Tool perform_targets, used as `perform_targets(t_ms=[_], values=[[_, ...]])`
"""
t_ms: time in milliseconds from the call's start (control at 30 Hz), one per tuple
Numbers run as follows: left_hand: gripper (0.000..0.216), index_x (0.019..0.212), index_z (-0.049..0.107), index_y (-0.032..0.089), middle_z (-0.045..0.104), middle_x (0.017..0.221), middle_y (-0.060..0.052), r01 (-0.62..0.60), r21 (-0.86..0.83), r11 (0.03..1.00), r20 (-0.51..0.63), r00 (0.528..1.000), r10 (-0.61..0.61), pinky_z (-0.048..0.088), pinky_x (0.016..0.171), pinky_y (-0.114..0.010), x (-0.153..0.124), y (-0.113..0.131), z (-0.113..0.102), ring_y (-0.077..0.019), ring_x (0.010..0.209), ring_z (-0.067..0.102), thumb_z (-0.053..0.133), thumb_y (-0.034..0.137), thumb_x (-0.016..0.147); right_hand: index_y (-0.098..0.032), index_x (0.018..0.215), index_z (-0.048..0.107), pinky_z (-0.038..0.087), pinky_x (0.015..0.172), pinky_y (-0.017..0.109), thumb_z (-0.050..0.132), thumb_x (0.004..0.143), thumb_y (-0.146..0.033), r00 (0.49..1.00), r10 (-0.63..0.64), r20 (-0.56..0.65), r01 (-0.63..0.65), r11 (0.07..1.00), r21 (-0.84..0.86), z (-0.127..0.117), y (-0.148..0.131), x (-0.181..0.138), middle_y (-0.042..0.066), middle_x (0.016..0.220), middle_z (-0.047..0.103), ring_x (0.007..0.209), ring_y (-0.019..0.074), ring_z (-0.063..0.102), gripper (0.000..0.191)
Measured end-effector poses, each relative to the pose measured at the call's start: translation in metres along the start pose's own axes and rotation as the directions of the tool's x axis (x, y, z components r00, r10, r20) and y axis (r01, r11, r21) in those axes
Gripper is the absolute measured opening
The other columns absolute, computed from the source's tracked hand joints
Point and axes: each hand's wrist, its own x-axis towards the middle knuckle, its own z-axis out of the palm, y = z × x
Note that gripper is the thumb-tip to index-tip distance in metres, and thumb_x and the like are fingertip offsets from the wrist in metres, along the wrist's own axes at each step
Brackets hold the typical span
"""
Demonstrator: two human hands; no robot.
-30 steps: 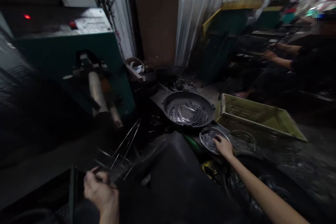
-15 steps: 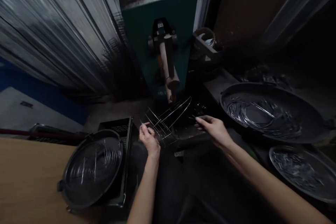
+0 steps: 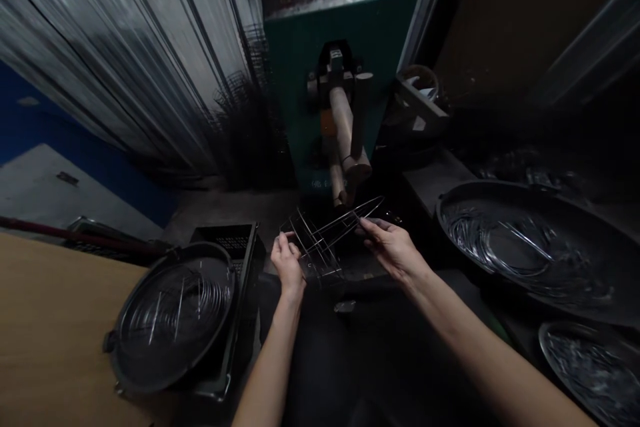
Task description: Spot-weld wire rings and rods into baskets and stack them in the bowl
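Note:
A welded frame of thin steel wire hangs in front of me, just below the electrodes of a green spot-welding machine. My left hand pinches its near left side. My right hand holds its right end between thumb and fingers. The frame's tip lies close to the machine's pale lower arm, though I cannot tell whether they touch. The dim light hides some of the wires.
A black pan of coiled wire sits on a black crate beside a wooden tabletop. To the right lie a large black pan of wire and a plate of small metal pieces. Corrugated metal sheeting stands behind.
My view has swung left and down to the machine. My right hand has left the plate of small pieces and joined my left hand on the wire frame, which has shifted slightly.

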Motion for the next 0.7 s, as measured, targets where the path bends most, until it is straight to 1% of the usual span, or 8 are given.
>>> perform_targets(t_ms=[200, 300, 467, 567, 700], values=[[0.047, 0.083, 0.058, 0.014, 0.026, 0.042, 0.011, 0.011, 0.022, 1.0, 0.006, 1.0, -0.011, 0.017, 0.04, -0.016, 0.004, 0.001, 0.002, -0.0028, 0.037, 0.023, 0.058, 0.061, 0.075, -0.013, 0.068, 0.066, 0.043, 0.044, 0.012, 0.083, 0.051, -0.012, 0.996, 0.075, -0.058, -0.07, 0.994, 0.08, 0.006, -0.004, 0.001, 0.002, 0.068, 0.064, 0.062, 0.0093, 0.061, 0.024], [0.048, 0.083, 0.058, 0.014, 0.026, 0.042, 0.011, 0.024, 0.035, 0.999, 0.013, 1.0, -0.024, 0.015, 0.039, -0.016, 0.006, 0.002, 0.002, -0.0031, 0.037, 0.022, 0.058, 0.061, 0.075, -0.012, 0.067, 0.066, 0.043, 0.044, 0.01, 0.08, 0.055, -0.008, 0.993, 0.1, -0.068, -0.092, 0.989, 0.113, 0.009, -0.004, 0.003, 0.002, 0.067, 0.064, 0.061, 0.0082, 0.061, 0.019], [0.047, 0.083, 0.058, 0.013, 0.025, 0.042, 0.012, 0.031, 0.025, 0.999, 0.028, 0.999, -0.032, 0.015, 0.04, -0.017, 0.009, 0.004, 0.005, -0.0032, 0.037, 0.021, 0.057, 0.06, 0.076, -0.013, 0.067, 0.066, 0.045, 0.043, 0.01, 0.075, 0.065, -0.007, 0.995, 0.065, -0.076, -0.058, 0.994, 0.093, 0.011, -0.003, 0.006, 0.003, 0.067, 0.065, 0.06, 0.0086, 0.062, 0.011], [0.045, 0.082, 0.058, 0.013, 0.025, 0.042, 0.012, 0.034, 0.027, 0.999, 0.016, 0.999, -0.035, 0.014, 0.04, -0.017, 0.01, 0.004, 0.006, -0.003, 0.037, 0.02, 0.057, 0.058, 0.077, -0.014, 0.067, 0.065, 0.047, 0.044, 0.009, 0.074, 0.067, -0.006, 0.994, 0.05, -0.092, -0.045, 0.997, 0.063, 0.013, -0.004, 0.009, 0.003, 0.067, 0.066, 0.06, 0.0095, 0.064, 0.012], [0.044, 0.082, 0.058, 0.013, 0.025, 0.041, 0.012, 0.044, 0.03, 0.999, 0.01, 0.999, -0.044, 0.013, 0.04, -0.018, 0.012, 0.007, 0.007, -0.0031, 0.037, 0.02, 0.057, 0.056, 0.077, -0.013, 0.065, 0.062, 0.047, 0.043, 0.009, 0.075, 0.065, -0.003, 0.989, 0.086, -0.118, -0.073, 0.992, 0.105, 0.017, -0.004, 0.012, 0.001, 0.064, 0.065, 0.055, 0.0077, 0.062, 0.017]])
